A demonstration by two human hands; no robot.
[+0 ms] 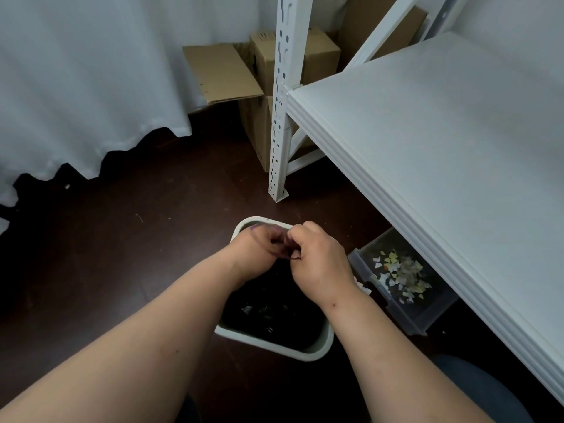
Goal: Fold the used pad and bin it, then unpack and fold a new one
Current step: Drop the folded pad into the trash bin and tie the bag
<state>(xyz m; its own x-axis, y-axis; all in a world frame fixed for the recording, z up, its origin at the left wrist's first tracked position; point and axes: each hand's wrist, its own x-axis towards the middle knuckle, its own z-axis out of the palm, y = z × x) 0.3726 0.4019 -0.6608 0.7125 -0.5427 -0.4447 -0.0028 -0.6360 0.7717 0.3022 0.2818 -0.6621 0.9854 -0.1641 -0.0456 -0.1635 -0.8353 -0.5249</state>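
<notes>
1. Directly above the bin, both hands meet, fingers curled together.
2. Left hand and right hand pinch something small and purplish between them; whether it is the pad is unclear.
3. Beyond the bin stands a white shelf post.

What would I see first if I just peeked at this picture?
Two bare arms reach to the middle, where the left hand and right hand pinch something small and blurry together. They are right above a pale bin with a dark inside, standing on the dark floor. To the right, under a big white shelf, sits a clear box of colourful paper scraps.
</notes>
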